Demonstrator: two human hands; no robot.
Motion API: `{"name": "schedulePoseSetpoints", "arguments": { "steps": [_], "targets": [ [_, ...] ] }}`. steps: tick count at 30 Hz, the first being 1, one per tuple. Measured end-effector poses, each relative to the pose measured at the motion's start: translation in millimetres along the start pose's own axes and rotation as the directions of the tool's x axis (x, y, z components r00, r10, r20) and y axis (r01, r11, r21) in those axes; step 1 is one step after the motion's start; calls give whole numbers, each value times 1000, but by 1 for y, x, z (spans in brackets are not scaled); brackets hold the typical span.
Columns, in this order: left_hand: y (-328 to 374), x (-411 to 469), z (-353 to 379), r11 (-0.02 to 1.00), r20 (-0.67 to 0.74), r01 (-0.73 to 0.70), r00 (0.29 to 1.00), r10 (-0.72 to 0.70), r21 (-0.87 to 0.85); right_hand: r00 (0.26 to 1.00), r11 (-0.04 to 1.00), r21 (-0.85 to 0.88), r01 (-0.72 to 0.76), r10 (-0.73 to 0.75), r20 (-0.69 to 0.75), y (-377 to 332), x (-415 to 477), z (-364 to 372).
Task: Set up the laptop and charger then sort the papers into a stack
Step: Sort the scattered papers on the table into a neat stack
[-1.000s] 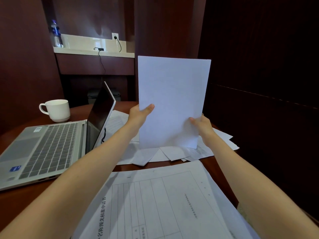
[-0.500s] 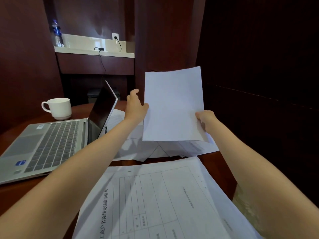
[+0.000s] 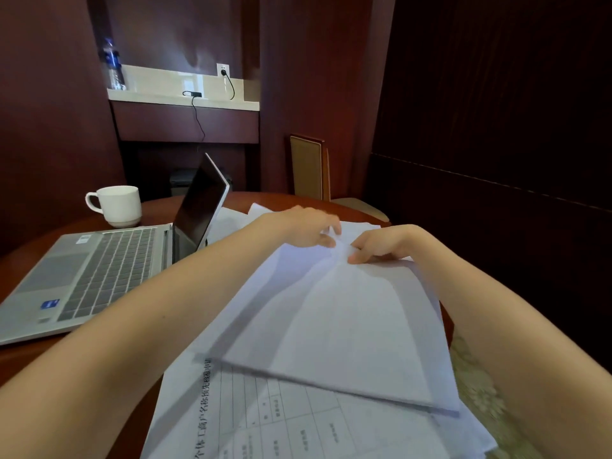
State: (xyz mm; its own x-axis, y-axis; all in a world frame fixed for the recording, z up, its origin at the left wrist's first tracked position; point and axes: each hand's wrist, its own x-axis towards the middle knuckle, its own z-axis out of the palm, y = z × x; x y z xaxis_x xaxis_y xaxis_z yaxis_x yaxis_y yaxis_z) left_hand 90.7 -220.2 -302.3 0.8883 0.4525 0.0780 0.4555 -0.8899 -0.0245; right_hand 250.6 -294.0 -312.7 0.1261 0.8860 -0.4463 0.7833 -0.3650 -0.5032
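Tabletop (image 3: 155, 212) right of the laptop (image 3: 99, 276): left hand (image 3: 304, 226) and right hand (image 3: 387, 243) apparently pinch the blank sheet (image 3: 341, 326), fingers blurred. Square it on the printed form (image 3: 265, 422) before release.

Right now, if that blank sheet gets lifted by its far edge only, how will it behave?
Likely floppy: the blank sheet bows between the left hand and right hand pinching its far edge. Probably very light, so it may slide on the printed form beneath. Probably creases easily: it puckers where they grip.
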Motion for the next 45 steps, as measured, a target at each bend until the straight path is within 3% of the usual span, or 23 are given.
{"name": "schedulePoseSetpoints", "arguments": {
  "steps": [5, 10, 13, 19, 26, 28, 30, 32, 34, 36, 39, 41, 45],
  "targets": [
    [3, -2, -1, 989, 321, 80, 947, -36, -125, 988, 998, -69, 14, -3, 152, -6, 2, 7],
    [-6, -13, 0, 884, 555, 306, 829, -64, -354, 968, 998, -44, 53, -41, 249, -8, 5, 9],
    [-9, -21, 6, 846, 653, 368, 756, -30, -387, 948, 995, -52, 86, -66, 312, -9, 7, 12],
    [-12, -29, 25, 858, 751, 415, 658, -52, -304, 926, 982, -128, 136, -81, 368, -11, 15, 24],
    [-15, -33, 28, 877, 797, 424, 599, -83, -227, 926, 990, -71, 124, -90, 366, -14, 18, 34],
    [-16, -35, 27, 868, 792, 442, 603, -99, -227, 945, 990, -55, 132, -109, 307, -13, 20, 33],
    [-20, -33, 28, 837, 750, 476, 649, -127, -270, 987, 991, -3, 135, -134, 89, -9, 29, 31],
    [-24, -28, 32, 756, 654, 535, 732, -192, -378, 970, 995, -55, 88, -98, -223, 1, 41, 29],
    [-27, -21, 40, 581, 541, 594, 790, -290, -557, 920, 963, -259, -78, -31, -391, 12, 48, 31],
    [-27, -16, 49, 313, 519, 622, 777, -356, -717, 918, 931, -302, -204, 76, -388, 21, 49, 38],
    [-21, -10, 59, -20, 579, 611, 738, -346, -791, 930, 952, -217, -217, 135, -342, 26, 51, 41],
    [-17, -5, 61, -144, 596, 587, 724, -347, -797, 934, 953, -219, -209, 127, -335, 27, 52, 38],
    [-8, 5, 60, -284, 606, 536, 704, -370, -795, 917, 912, -342, -228, 84, -389, 30, 55, 40]
  ]
}}
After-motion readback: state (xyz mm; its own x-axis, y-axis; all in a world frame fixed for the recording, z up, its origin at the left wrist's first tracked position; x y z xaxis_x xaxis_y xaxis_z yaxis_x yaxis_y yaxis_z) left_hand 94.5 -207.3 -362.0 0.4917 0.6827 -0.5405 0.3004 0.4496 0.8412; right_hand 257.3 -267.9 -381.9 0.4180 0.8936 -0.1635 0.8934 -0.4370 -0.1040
